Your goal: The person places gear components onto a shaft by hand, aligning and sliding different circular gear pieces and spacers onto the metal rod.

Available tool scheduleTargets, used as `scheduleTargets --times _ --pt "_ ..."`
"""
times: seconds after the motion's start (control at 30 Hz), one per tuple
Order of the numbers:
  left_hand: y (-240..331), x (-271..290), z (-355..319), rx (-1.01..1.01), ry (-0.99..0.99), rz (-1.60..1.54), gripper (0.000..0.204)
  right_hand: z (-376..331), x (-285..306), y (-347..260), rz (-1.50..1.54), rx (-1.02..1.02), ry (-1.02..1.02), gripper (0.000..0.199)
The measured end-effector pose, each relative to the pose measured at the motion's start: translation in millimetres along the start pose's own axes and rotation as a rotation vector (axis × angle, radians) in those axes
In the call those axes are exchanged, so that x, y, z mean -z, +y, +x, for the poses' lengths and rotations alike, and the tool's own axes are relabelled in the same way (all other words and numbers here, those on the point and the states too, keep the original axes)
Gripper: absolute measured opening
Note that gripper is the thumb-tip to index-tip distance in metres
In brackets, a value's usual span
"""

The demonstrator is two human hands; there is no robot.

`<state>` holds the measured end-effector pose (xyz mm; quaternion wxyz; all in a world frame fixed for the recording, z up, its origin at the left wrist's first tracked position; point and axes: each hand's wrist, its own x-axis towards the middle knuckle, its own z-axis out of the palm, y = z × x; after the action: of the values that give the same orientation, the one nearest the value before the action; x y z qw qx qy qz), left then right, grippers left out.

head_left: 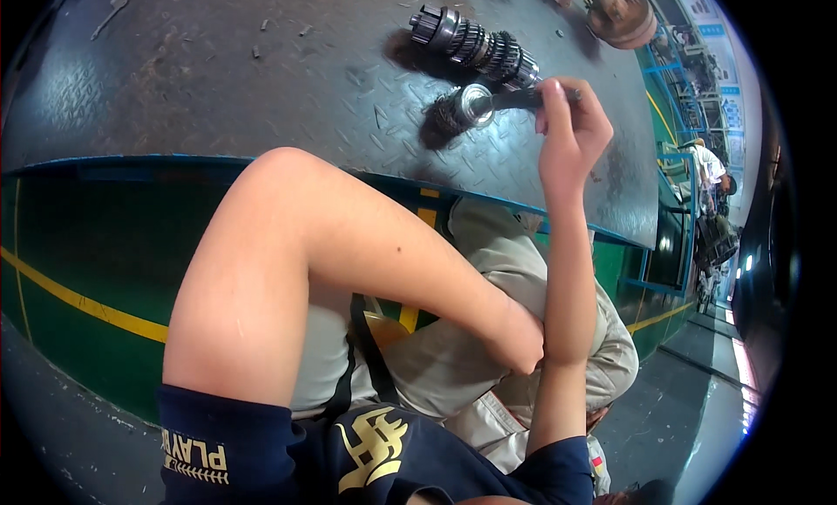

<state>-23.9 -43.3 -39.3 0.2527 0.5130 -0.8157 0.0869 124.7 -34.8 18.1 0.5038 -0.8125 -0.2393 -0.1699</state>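
Note:
My right hand (575, 130) pinches a dark, slim tool (520, 99) above the metal table. Its far end reaches the mouth of a small, round, silver-rimmed container (472, 111); I cannot tell whether it is a brush. Just beyond lies a gear shaft (478, 47), a row of dark toothed gears and rings, its near end close to my right fingertips. My left hand (520, 343) is curled into a fist low down, by my right forearm and over my lap. Whatever its fingers might hold is hidden.
The steel table (261, 104) has a raised tread pattern and a blue edge. A rusty, rounded metal part (621, 17) sits at its far right corner. Small bits and a wrench-like piece (110, 17) lie far left. Another person (708, 169) is off to the right.

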Motion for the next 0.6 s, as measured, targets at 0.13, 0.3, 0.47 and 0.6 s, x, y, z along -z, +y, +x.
scheduleTargets --times 0.13,0.3,0.47,0.6 --pt "-4.2 -6.7 -1.7 -0.059 0.124 -0.029 0.015 9.5 3.2 29.5 0.217 -0.098 0.166 0.017" --pt "-5.3 0.8 -10.9 -0.013 0.012 -0.021 0.018 30.8 -1.8 46.2 0.268 -0.156 0.253 0.017" --pt "-2.4 6.7 -27.6 0.043 0.045 0.024 0.017 52.2 -32.5 47.8 0.277 -0.04 0.272 0.018" --pt "-1.7 15.6 -36.4 0.064 0.085 0.037 0.012 60.2 -44.6 50.0 0.233 0.111 0.171 0.015"
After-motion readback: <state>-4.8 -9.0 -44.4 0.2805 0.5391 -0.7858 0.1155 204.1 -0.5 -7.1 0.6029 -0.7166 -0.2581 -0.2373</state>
